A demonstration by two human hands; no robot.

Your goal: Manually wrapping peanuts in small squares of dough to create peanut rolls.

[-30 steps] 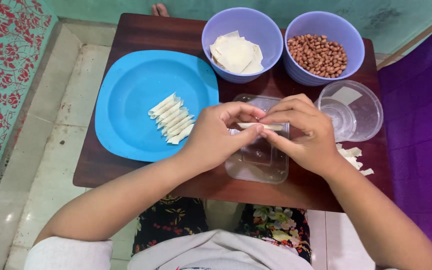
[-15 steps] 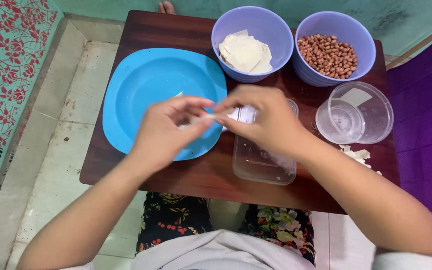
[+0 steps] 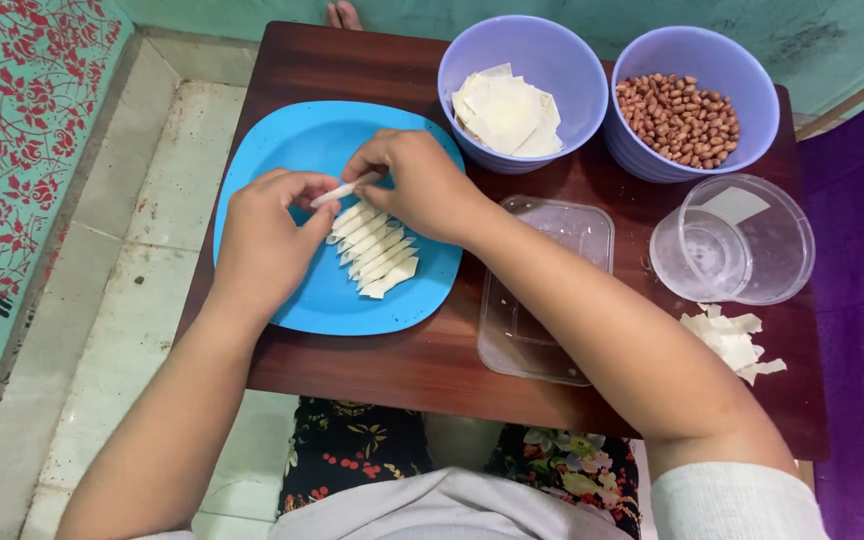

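1. Nearest the camera, both forearms reached out from the person's lap across the table (image 3: 372, 370) toward the plate (image 3: 282, 150).
2. The left hand (image 3: 267, 235) was curled, thumb and forefinger pinched on the near end of a thin white roll (image 3: 345, 189); the other fingers were folded in.
3. The right hand (image 3: 412, 180) gripped the far end of the same roll between its fingertips, knuckles up, palm hidden. Both hands were thus closed on the roll, which hung just over the plate.
4. Right under it lay a row of finished rolls (image 3: 374, 250), side by side on the plate, slanted.
5. By my reading, the step in hand was laying a fresh roll at the top of that row. The next move would call for lowering it beside the topmost roll, parallel and snug, then loosening both pinches without unrolling it.
6. Right of the plate sat an empty clear tray (image 3: 552, 300), then wrapper scraps (image 3: 732, 340) near the table's right edge, below a clear tub (image 3: 742, 240).
7. Farthest off stood two purple bowls: one of wrappers (image 3: 507, 110), one of peanuts (image 3: 679, 118).
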